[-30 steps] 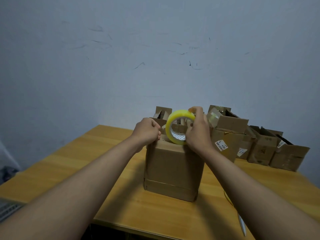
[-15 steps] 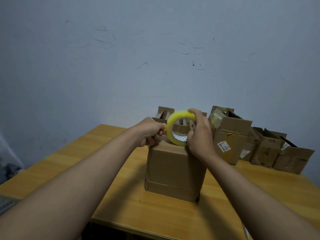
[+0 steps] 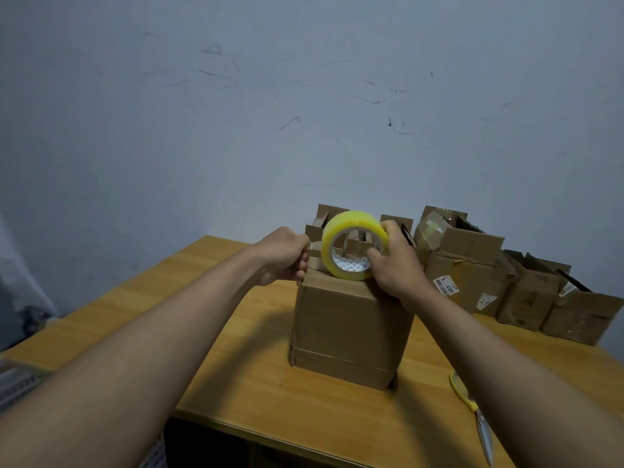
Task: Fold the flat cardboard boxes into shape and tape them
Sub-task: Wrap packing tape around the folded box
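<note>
While the box stands upright at the middle of the table, the taping of its top is just getting going.

With the right hand (image 3: 393,265) curled round the yellow tape roll (image 3: 353,246), thumb hooked through the core, the roll sits on edge on the box (image 3: 347,325); the left hand (image 3: 287,256) has its grip closed at the box's top left edge, pinching what looks like the tape end, though that strip is too faint to confirm. Folding on this one looks done and a band already runs round its base, so sealing the top is what's left. Along the back of the table (image 3: 219,298) stands a row of shaped boxes (image 3: 472,265), several with flaps open. Scissors (image 3: 472,410) lie near the right edge, handy for the cut.
</note>
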